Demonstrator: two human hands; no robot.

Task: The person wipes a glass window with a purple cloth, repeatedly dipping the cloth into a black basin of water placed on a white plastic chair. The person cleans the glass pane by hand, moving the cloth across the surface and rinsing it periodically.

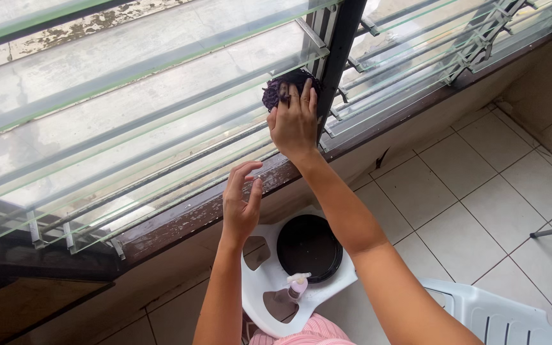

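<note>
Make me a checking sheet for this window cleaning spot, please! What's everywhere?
Surface: glass louvre slats, wet-looking; worn brown sill.
Job's things: dark purple cloth pressed against a slat beside the black window post.
Clutter: white stool holding a black round lid and small pump bottle; white plastic chair.
Grippers: right hand on cloth; left hand open, holding nothing.
Cables: nothing seen.
Surroundings: tiled floor.

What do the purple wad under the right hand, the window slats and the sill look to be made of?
Purple wad: looks like a nubby, chenille-type cloth, matte and tufted. Window slats: clear glass, see-through with greenish edges and dull smears. Sill: probably dark-painted wood; the coating is worn and flaking in pale patches. The right hand presses the wad.
</note>
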